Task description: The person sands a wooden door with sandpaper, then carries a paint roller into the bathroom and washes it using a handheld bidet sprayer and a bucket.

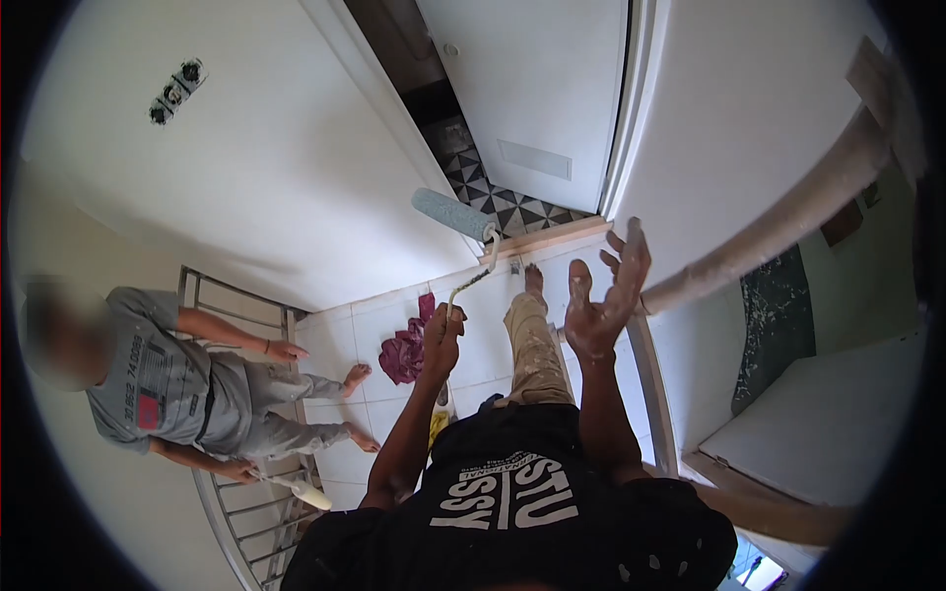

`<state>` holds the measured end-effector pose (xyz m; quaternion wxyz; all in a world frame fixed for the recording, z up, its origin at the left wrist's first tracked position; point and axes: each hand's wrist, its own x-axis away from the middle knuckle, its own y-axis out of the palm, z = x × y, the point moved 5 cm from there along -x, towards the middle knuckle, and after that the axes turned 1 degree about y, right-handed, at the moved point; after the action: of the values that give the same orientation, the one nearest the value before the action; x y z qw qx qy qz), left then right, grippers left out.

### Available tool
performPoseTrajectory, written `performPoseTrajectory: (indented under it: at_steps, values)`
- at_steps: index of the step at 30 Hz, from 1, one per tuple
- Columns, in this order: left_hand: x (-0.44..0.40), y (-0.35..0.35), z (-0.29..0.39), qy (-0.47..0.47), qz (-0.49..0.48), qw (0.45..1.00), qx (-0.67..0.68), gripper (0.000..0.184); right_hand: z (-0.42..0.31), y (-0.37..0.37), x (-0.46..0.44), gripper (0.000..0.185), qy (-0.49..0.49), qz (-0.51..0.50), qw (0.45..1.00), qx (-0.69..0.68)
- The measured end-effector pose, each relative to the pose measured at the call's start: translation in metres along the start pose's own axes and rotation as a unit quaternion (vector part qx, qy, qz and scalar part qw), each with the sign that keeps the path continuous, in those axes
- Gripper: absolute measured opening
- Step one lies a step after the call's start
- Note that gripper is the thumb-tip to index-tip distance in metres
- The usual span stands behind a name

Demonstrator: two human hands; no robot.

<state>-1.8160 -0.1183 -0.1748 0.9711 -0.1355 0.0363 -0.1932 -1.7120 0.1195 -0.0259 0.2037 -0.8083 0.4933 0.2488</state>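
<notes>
My left hand (443,340) is closed around the handle of a paint roller (453,213). The roller's pale blue-grey sleeve points up and to the left, in front of the white wall and the doorway. Its bent metal frame (472,283) runs down into my fist. My right hand (606,300) is raised with its fingers apart and nothing in it; whitish paint marks show on the palm and fingers. It hangs near the wooden rail on the right, and I cannot tell whether they touch.
A person (187,374) at the left holds a small white roller (310,494) beside a metal rack (222,492). Crumpled maroon cloth (402,355) lies on the white floor tiles. Ahead is a partly open white door (537,89). A curved wooden rail (778,222) borders the right side.
</notes>
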Motion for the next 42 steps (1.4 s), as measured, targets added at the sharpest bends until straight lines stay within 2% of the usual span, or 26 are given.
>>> performPoseTrajectory:
  at_steps: [2, 3, 4, 5, 6, 8, 12, 14, 15, 16, 18, 19, 20, 22, 23, 26, 28, 30, 33, 36, 39, 40, 42]
  values:
    - [-0.044, 0.005, -0.005, 0.027, -0.008, 1.000, -0.004, 0.029, 0.072, 0.061, -0.021, 0.059, 0.148, -0.010, 0.987, -0.064]
    - [-0.069, 0.011, -0.005, 0.014, -0.012, 1.000, -0.008, 0.029, 0.120, 0.091, -0.029, 0.057, 0.209, -0.002, 0.966, -0.155]
    - [-0.098, 0.017, -0.006, 0.003, -0.016, 1.000, -0.012, 0.029, 0.165, 0.118, -0.040, 0.055, 0.266, 0.005, 0.932, -0.245]
    - [-0.132, 0.027, -0.008, 0.016, -0.019, 1.000, 0.003, 0.028, 0.197, 0.139, -0.057, 0.056, 0.375, 0.009, 0.878, -0.299]
    - [-0.163, 0.037, -0.013, 0.002, -0.021, 1.000, 0.003, 0.027, 0.224, 0.156, -0.073, 0.055, 0.461, -0.002, 0.845, -0.272]
    - [-0.227, 0.059, -0.016, -0.002, -0.033, 0.996, 0.087, 0.026, 0.287, 0.190, -0.100, 0.054, 0.499, -0.005, 0.809, -0.310]
    - [-0.347, 0.084, -0.014, -0.017, -0.037, 0.991, 0.129, 0.025, 0.362, 0.261, -0.162, 0.050, 0.516, -0.032, 0.775, -0.364]
    - [-0.390, 0.092, -0.011, 0.005, -0.032, 0.988, 0.149, 0.030, 0.373, 0.296, -0.193, 0.041, 0.548, -0.089, 0.704, -0.443]
    - [-0.399, 0.093, -0.011, -0.006, -0.021, 0.987, 0.158, 0.030, 0.378, 0.312, -0.207, 0.030, 0.556, -0.096, 0.685, -0.461]
    - [-0.414, 0.094, -0.006, 0.005, -0.015, 0.985, 0.173, 0.030, 0.387, 0.326, -0.219, 0.030, 0.557, -0.105, 0.686, -0.456]
    - [-0.433, 0.087, 0.003, 0.024, -0.007, 0.982, 0.189, 0.031, 0.405, 0.352, -0.238, 0.025, 0.550, -0.103, 0.648, -0.516]
    - [-0.434, 0.086, -0.001, -0.010, -0.011, 0.974, 0.225, 0.030, 0.398, 0.363, -0.249, 0.025, 0.494, -0.146, 0.616, -0.596]
    - [-0.435, 0.086, -0.007, -0.044, -0.014, 0.964, 0.261, 0.030, 0.401, 0.372, -0.254, 0.025, 0.494, -0.149, 0.616, -0.595]
    - [-0.443, 0.084, -0.011, -0.048, -0.008, 0.960, 0.275, 0.031, 0.413, 0.374, -0.262, 0.026, 0.529, -0.047, 0.639, -0.556]
    - [-0.443, 0.080, -0.012, -0.068, -0.022, 0.957, 0.282, 0.030, 0.416, 0.376, -0.263, 0.029, 0.539, -0.044, 0.610, -0.579]
    - [-0.460, 0.077, -0.028, -0.099, -0.013, 0.948, 0.303, 0.032, 0.410, 0.380, -0.263, 0.031, 0.523, -0.034, 0.611, -0.593]
    - [-0.469, 0.077, -0.039, -0.089, -0.015, 0.959, 0.270, 0.034, 0.412, 0.376, -0.258, 0.033, 0.524, -0.022, 0.609, -0.595]
    - [-0.492, 0.083, -0.045, -0.088, -0.021, 0.950, 0.298, 0.037, 0.419, 0.385, -0.278, 0.037, 0.495, -0.025, 0.610, -0.617]
    - [-0.492, 0.080, -0.061, -0.108, 0.016, 0.949, 0.294, 0.038, 0.429, 0.372, -0.263, 0.042, 0.519, 0.026, 0.612, -0.597]
    - [-0.509, 0.084, -0.073, -0.088, 0.059, 0.946, 0.307, 0.040, 0.453, 0.364, -0.273, 0.046, 0.542, 0.009, 0.615, -0.573]
    - [-0.529, 0.091, -0.090, -0.098, 0.131, 0.949, 0.269, 0.042, 0.473, 0.353, -0.279, 0.047, 0.534, -0.058, 0.627, -0.564]
    - [-0.535, 0.086, -0.089, -0.071, 0.159, 0.954, 0.243, 0.042, 0.472, 0.350, -0.276, 0.049, 0.542, -0.060, 0.632, -0.551]
    - [-0.550, 0.081, -0.086, -0.101, 0.196, 0.925, 0.309, 0.043, 0.483, 0.341, -0.275, 0.052, 0.549, -0.077, 0.622, -0.553]
